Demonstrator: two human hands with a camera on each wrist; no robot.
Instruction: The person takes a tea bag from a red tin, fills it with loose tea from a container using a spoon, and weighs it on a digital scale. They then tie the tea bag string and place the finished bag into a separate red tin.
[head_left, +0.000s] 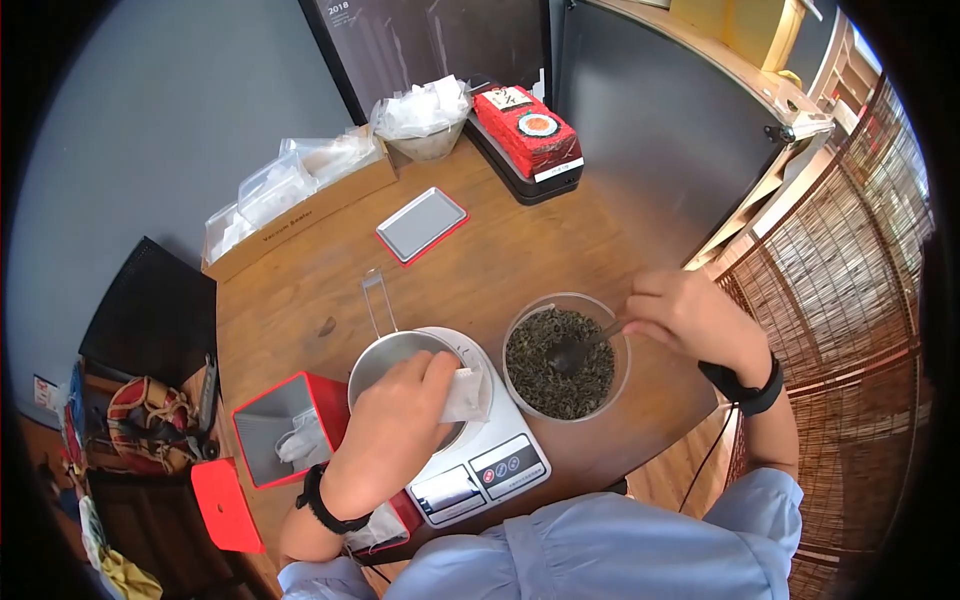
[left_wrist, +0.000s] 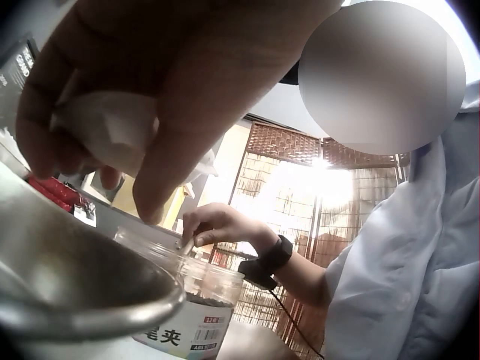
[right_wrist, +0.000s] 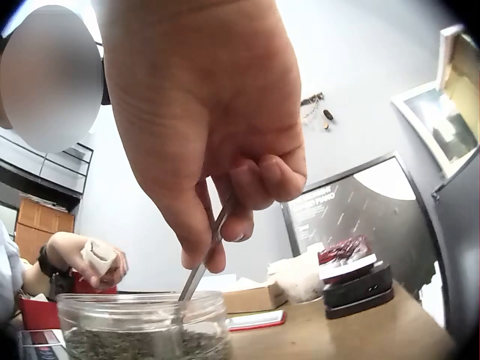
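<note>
My left hand (head_left: 395, 425) holds a small white tea bag (head_left: 467, 396) over a steel pan (head_left: 372, 362) with a wire handle. Its open mouth shows in the right wrist view. Under the pan is a white digital scale (head_left: 505, 425). On the right, my right hand (head_left: 690, 315) pinches the handle of a spoon (head_left: 568, 356), whose bowl sits among dark dried leaves (head_left: 550, 392). These leaves partly fill a clear round jar (head_left: 627, 375) beside the scale. In the left wrist view the label (left_wrist: 187, 330) of this jar faces the camera.
Left of the pan stands a red tin (head_left: 312, 395) with white bags inside, its red lid (head_left: 226, 505) close by. Farther back are a grey-and-red tray (head_left: 422, 225), a cardboard box (head_left: 300, 215) of clear packets, a bowl (head_left: 425, 143) of white bags and a red package (head_left: 522, 130).
</note>
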